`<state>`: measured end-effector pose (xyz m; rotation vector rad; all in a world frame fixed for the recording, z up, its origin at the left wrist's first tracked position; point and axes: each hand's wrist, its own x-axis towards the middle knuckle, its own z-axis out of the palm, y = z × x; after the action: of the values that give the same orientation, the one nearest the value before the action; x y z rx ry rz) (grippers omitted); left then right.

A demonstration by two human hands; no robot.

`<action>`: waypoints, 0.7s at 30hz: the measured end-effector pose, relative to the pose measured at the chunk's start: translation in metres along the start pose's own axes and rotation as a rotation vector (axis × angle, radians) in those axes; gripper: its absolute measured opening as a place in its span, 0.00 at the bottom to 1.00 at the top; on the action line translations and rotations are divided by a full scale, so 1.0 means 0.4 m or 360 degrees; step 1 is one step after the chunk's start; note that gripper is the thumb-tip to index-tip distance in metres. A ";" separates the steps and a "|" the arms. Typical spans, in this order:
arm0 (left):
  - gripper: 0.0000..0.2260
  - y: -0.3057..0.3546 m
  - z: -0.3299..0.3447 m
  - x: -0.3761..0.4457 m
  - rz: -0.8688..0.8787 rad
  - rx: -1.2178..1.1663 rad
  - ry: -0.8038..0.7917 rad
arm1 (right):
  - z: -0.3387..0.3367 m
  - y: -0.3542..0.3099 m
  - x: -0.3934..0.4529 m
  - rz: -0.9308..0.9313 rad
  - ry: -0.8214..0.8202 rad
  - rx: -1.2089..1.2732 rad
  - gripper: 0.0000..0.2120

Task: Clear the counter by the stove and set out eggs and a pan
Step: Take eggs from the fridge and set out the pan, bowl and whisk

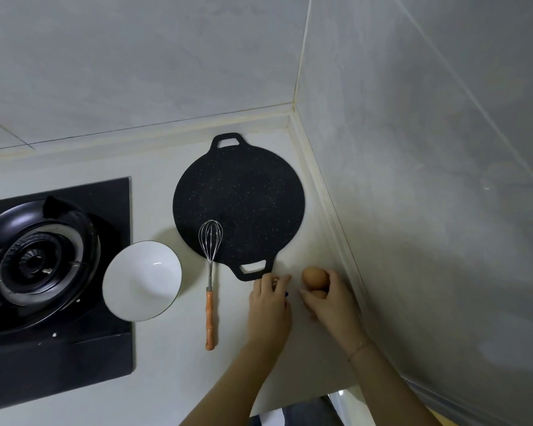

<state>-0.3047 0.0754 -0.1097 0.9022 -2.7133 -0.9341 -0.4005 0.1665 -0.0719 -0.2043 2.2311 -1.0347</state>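
Observation:
A flat black speckled pan (239, 204) with two loop handles lies on the pale counter (173, 364) near the corner. Just right of its near handle, my right hand (331, 302) curls round two brown eggs. The upper egg (314, 276) shows well; the lower egg (319, 294) is mostly hidden by my fingers. My left hand (270, 302) rests on the counter beside the eggs, fingertips almost at the pan's near handle. It holds a small thing (286, 294) with a blue part and a metal glint, mostly hidden under the palm.
A whisk (210, 302) with an orange handle lies left of my hands, its wire head on the pan's rim. A white bowl (142, 281) stands between the whisk and the black gas stove (40, 256). Tiled walls (413, 210) close the counter behind and on the right.

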 end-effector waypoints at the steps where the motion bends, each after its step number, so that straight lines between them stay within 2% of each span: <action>1: 0.24 -0.001 0.003 -0.001 0.0027 0.0011 0.0000 | -0.002 0.001 -0.001 -0.0007 0.0001 -0.0016 0.23; 4: 0.26 -0.003 0.007 -0.005 0.0084 0.0059 -0.0010 | -0.003 0.011 -0.002 0.0000 0.0016 -0.0003 0.25; 7: 0.21 -0.007 0.005 -0.011 0.0117 0.0140 -0.0048 | -0.006 0.017 -0.005 -0.0001 0.0008 -0.0003 0.26; 13: 0.22 -0.018 0.003 -0.032 0.0155 0.0216 -0.0151 | -0.009 0.022 -0.019 -0.0048 0.0012 0.0003 0.27; 17: 0.23 -0.026 -0.007 -0.050 0.0227 0.0258 -0.0095 | -0.008 0.018 -0.037 -0.0034 0.0070 0.0129 0.25; 21: 0.24 -0.044 -0.015 -0.102 0.0156 0.0273 -0.0070 | -0.004 0.017 -0.055 0.0022 0.0079 0.0301 0.26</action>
<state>-0.2609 0.0848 -0.1127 0.7762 -2.8807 -0.7202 -0.3835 0.1809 -0.0651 -0.0814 2.1590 -1.2471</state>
